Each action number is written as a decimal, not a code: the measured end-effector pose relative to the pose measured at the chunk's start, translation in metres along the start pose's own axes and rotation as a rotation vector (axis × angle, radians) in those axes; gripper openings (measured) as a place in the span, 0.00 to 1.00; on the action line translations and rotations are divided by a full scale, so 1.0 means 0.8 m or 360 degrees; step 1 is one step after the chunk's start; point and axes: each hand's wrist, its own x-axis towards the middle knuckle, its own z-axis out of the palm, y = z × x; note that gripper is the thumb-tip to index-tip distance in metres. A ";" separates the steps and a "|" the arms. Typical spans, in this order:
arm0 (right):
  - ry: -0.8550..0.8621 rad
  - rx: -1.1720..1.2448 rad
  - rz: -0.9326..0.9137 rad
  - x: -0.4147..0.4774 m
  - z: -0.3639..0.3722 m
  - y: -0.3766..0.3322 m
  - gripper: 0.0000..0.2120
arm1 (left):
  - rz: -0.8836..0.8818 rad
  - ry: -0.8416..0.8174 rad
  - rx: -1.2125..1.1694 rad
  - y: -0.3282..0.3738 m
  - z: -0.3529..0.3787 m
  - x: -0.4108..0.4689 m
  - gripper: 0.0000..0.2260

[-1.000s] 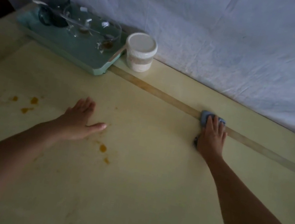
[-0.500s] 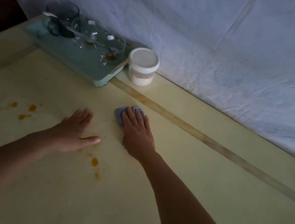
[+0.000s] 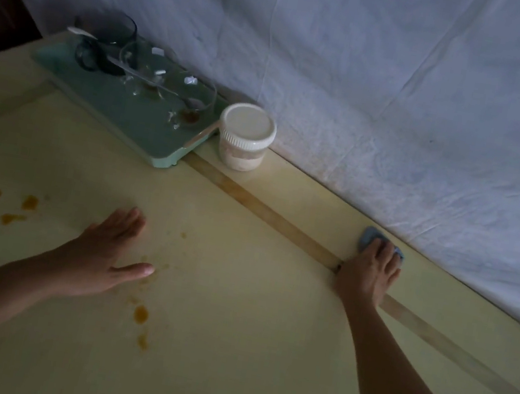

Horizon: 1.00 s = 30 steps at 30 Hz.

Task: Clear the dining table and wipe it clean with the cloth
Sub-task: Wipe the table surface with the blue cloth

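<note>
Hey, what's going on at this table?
A person is wiping the pale yellow table. The right hand presses a small blue-grey cloth by the white sheet; the left hand rests flat. Orange-brown spills are not yet wiped. A green tray of glass dishes and a white-lidded plastic jar stand at the far edge.

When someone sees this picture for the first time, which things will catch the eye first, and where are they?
The orange stains on the yellow table stand out most, close to the left hand, which rests flat on it. At the far edge, by the white sheet, the right hand presses a blue cloth onto the table. In the far left corner lies a green tray with glassware, and a jar stands beside it.
</note>
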 end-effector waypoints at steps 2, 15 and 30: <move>0.0005 0.0014 0.0076 0.004 0.004 -0.025 0.29 | -0.0004 0.0014 0.0003 -0.002 0.002 0.002 0.61; -0.0437 -0.0048 -0.1100 0.006 0.038 -0.198 0.44 | -0.0004 0.0002 -0.0032 -0.005 0.001 0.003 0.61; -0.0241 0.0051 -0.0131 0.003 0.001 -0.014 0.33 | -0.0034 0.0038 0.0010 -0.001 0.003 0.002 0.40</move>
